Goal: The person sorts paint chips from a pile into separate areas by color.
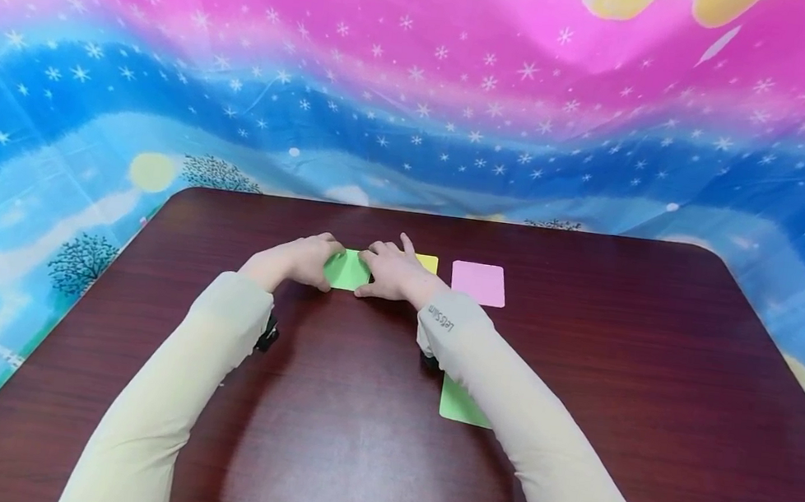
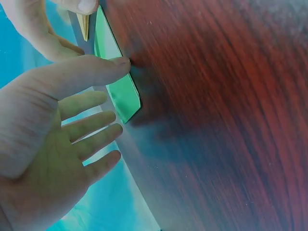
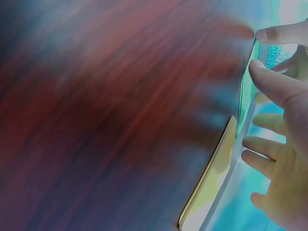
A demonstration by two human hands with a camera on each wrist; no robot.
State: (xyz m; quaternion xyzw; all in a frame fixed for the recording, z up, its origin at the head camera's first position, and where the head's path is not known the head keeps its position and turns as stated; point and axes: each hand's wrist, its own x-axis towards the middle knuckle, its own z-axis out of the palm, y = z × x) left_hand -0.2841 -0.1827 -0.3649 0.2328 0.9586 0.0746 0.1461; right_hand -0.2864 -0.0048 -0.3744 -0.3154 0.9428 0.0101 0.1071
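Hands meet over a green sheet lying on the table at the 12 o'clock side of the head view, just short of the far edge. The left hand rests on the sheet's 9 o'clock edge; the left wrist view shows its thumb tip pressed on the paper while the other fingers are spread and nearly straight, curled round nothing. The right hand lies on the 3 o'clock edge; the right wrist view shows its thumb against the sheet's edge and the remaining fingers relaxed and apart. Both hands press rather than pinch. The sheet therefore lies between the two thumbs, each hand equally near, with the paper running left to right from one hand to the other; whether it is already folded cannot be told.

A yellow sheet shows partly under the right hand, touching or just beside the green one at 3 o'clock. A pink sheet lies further toward 3 o'clock, apart from the yellow one. A second green sheet sits toward 5 o'clock, half hidden by the right sleeve. A starry backdrop hangs behind the table.
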